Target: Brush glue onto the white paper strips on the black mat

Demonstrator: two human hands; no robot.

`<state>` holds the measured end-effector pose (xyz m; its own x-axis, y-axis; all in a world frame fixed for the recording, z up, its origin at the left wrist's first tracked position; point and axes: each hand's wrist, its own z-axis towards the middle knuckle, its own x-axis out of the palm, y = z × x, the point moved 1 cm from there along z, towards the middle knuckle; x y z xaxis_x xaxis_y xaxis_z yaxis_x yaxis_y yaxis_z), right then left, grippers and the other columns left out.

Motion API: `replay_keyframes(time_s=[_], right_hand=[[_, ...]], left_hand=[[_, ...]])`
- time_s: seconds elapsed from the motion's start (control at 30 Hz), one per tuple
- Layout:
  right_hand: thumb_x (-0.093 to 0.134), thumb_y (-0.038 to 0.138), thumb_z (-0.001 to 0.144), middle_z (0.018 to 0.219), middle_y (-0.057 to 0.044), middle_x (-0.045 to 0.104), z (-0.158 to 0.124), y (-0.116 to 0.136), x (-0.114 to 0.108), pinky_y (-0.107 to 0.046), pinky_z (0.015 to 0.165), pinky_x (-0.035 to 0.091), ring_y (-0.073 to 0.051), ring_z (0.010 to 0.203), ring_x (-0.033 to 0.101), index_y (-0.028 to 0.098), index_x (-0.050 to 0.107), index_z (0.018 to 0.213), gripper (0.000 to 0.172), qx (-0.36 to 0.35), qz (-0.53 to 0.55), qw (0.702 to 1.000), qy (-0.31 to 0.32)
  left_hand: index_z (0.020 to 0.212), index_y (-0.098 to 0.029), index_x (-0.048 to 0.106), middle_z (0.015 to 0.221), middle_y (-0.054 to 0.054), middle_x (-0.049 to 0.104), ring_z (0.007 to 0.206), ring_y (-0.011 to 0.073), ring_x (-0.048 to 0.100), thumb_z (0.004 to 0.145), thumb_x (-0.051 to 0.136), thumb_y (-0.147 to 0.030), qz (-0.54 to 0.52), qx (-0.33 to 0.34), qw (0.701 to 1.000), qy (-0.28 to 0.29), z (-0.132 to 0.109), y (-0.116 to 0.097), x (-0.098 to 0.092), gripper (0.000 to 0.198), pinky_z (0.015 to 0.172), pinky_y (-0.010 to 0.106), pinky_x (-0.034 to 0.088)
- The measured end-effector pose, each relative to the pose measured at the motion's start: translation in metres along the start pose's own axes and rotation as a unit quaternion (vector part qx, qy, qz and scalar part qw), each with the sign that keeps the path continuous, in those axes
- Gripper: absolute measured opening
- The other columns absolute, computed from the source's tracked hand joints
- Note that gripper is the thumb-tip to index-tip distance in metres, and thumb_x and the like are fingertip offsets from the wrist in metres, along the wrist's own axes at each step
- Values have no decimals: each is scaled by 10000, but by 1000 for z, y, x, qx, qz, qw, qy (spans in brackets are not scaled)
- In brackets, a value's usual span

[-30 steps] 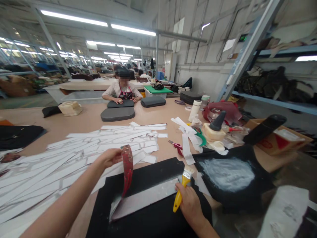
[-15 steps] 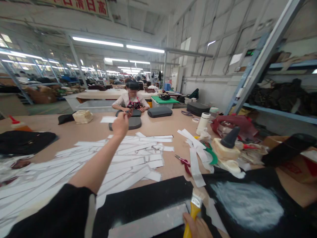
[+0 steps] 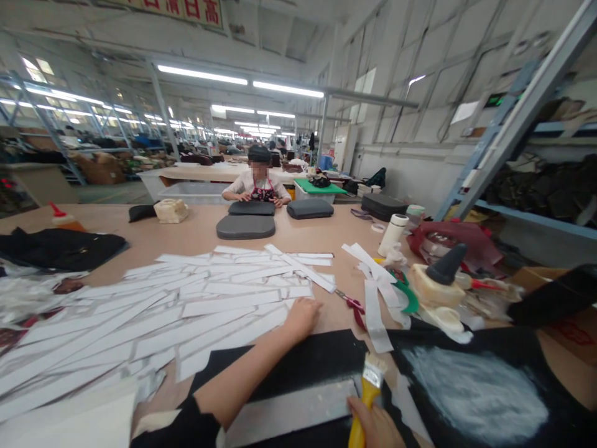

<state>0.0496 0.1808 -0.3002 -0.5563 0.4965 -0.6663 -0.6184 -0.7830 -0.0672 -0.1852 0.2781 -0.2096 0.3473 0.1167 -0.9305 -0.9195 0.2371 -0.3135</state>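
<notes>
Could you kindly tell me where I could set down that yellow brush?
Bare tabletop lies between the grey cushion and the white bottle, beyond the white strips. A smaller patch sits between the left hand and the scissors. Around the foam block it is crowded.

Plain black sleeve [image 3: 189,429], left arm

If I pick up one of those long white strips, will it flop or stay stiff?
It will probably flop: the long white strips look thin and lie flat in overlapping layers on the work table. One likely feels light for its length, and the pile may shift easily under the left hand resting on it.
</notes>
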Motion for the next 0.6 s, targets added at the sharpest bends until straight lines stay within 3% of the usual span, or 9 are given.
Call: replay_keyframes(time_s=[0.1,0.17,0.27,0.33,0.43,0.6], right_hand=[[320,140,896,731,-78,660,16,7,-18,-252,580,501,-173,637,627,158,587,1047,307,32,18,999,32],[317,124,898,754,-84,660,35,14,-30,-265,600,501,-181,670,625,161,583,1073,321,26,45,997,49],[376,155,905,689,-49,641,73,30,-43,-270,595,486,-171,630,602,180,558,1157,312,-32,128,985,114],[439,222,900,672,-36,639,100,44,-43,-266,588,475,-162,607,589,182,569,1147,282,-52,187,970,150],[460,290,891,804,-55,670,137,73,-29,-268,678,480,-163,720,612,181,622,992,220,0,294,939,179],[458,336,869,858,-18,666,174,135,15,-242,740,462,-151,802,618,209,630,903,216,83,420,857,285]], left_hand=[[962,-188,624,937,38,652,922,169,580,833,499,-151,-10,22,1000,20,-79,-5,-8,183,862,314,450],[941,-186,626,947,40,645,895,176,578,840,472,-141,-3,27,1000,2,-140,-6,-10,189,825,323,467],[940,-157,617,940,62,642,848,190,579,864,408,-132,62,41,993,-93,-220,-6,-7,224,766,344,493],[969,-143,610,966,72,644,874,198,583,874,385,-131,115,34,981,-154,-258,-7,0,244,776,353,501],[1044,-138,589,1048,74,635,964,206,573,882,375,-136,164,8,967,-197,-285,-8,11,268,844,366,492],[1041,-87,589,1000,102,644,954,216,578,891,372,-161,188,-16,958,-218,-286,-7,24,275,827,353,509]])
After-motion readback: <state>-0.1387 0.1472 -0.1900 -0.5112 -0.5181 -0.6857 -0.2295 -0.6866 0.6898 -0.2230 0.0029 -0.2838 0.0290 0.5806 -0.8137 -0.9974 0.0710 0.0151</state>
